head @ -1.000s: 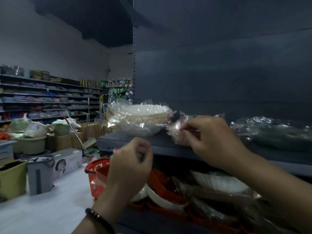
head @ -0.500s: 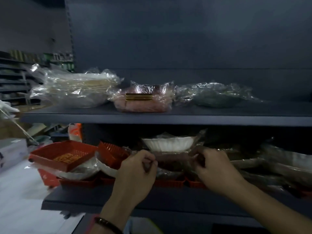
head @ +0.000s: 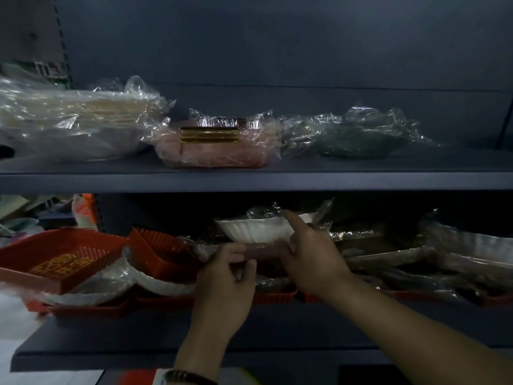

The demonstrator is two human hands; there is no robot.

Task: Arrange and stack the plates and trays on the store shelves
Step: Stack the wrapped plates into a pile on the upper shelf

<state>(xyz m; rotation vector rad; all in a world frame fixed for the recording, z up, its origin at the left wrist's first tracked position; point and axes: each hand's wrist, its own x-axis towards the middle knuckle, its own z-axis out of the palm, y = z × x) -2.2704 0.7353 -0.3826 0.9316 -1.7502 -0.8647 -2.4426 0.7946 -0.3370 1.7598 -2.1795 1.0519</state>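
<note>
On the lower shelf (head: pixel 166 334) a dark brown wrapped tray pack (head: pixel 263 250) lies under a white scalloped dish (head: pixel 255 229) in plastic film. My left hand (head: pixel 224 284) grips the pack's left end. My right hand (head: pixel 311 259) holds its right end, with the forefinger stretched up along the white dish. Red ribbed trays (head: pixel 58 259) lie tilted at the left of the same shelf, over white plates (head: pixel 163 284). More dark wrapped trays (head: pixel 410 257) lie piled at the right.
The upper shelf (head: pixel 277 179) carries a wrapped stack of cream plates (head: pixel 72 123) at the left, a pink box with gold bands (head: pixel 216 145) in the middle and wrapped green dishes (head: pixel 358 137) to the right. Its right end is bare.
My view dropped from the upper shelf to the lower one. Both hands came down from the wrapped pack on top and took hold of the dark pack under the white dish.
</note>
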